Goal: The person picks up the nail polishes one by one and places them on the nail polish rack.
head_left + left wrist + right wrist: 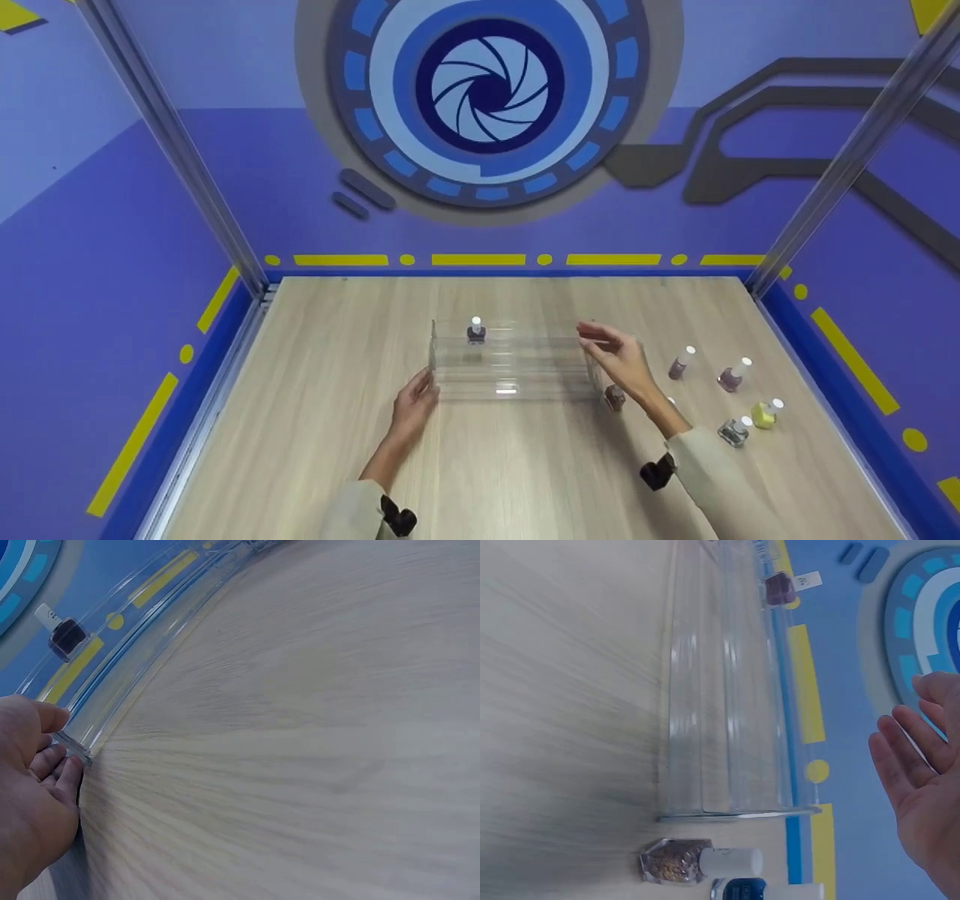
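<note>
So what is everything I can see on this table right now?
Clear acrylic stepped display rack: one, transparent, table centre.
Dark purple nail polish bottle with white cap: one, on the rack's top step.
Glittery brown nail polish bottle: one, lying by the rack's right end.
Loose nail polish bottles: four clearly seen, mauve, pink, yellow, clear grey, right side.
Light wooden table: one.
Left hand: fingers touch the rack's left end.
Right hand: open, above the rack's right end.

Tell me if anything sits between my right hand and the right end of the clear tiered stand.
Nothing visible does. The right hand hovers open just beside the clear stand, with only air between them. The glitter bottle stands below it, by the stand's front corner.
</note>
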`<state>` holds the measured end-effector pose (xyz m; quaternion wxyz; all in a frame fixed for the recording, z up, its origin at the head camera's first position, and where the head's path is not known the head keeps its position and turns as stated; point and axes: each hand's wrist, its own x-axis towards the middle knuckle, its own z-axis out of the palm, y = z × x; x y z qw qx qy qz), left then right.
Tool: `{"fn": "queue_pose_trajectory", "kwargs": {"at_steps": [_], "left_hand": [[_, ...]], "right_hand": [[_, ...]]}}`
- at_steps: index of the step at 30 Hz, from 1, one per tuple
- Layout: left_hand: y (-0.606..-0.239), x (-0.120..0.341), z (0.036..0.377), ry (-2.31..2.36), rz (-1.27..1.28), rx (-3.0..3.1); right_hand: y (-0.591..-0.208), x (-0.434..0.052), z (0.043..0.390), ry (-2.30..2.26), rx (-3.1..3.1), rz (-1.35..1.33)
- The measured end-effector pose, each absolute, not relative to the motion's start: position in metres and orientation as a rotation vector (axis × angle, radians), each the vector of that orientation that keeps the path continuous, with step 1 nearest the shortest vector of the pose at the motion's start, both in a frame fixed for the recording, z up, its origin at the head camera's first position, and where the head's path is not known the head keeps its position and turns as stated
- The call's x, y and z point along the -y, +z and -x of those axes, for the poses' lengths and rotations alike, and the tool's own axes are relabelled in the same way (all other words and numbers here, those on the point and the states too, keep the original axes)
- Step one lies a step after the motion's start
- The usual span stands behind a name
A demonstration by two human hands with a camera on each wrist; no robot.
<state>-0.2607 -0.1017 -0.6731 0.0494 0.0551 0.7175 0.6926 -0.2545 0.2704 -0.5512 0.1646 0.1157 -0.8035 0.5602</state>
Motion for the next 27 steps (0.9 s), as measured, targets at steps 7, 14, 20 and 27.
{"fn": "queue_pose_trajectory", "kwargs": {"at_steps": [7,14,20,27], "left_hand": [[-0.673,0.103,0.261,2.097,-0.12,-2.167],[-0.673,0.098,0.262,2.106,-0.137,-2.144],[-0.672,0.092,0.262,2.087,-0.175,-2.163],[-0.672,0.1,0.26,2.114,-0.138,-2.152]], "right_hand": [[-0.544,-0.296,0.239,1.645,2.249,-0.378],[-0.541,-0.334,0.218,1.58,2.271,-0.26],[-0.54,-0.376,0.189,1.55,2.319,-0.126],[-0.539,-0.414,0.17,1.538,2.349,0.066]]}}
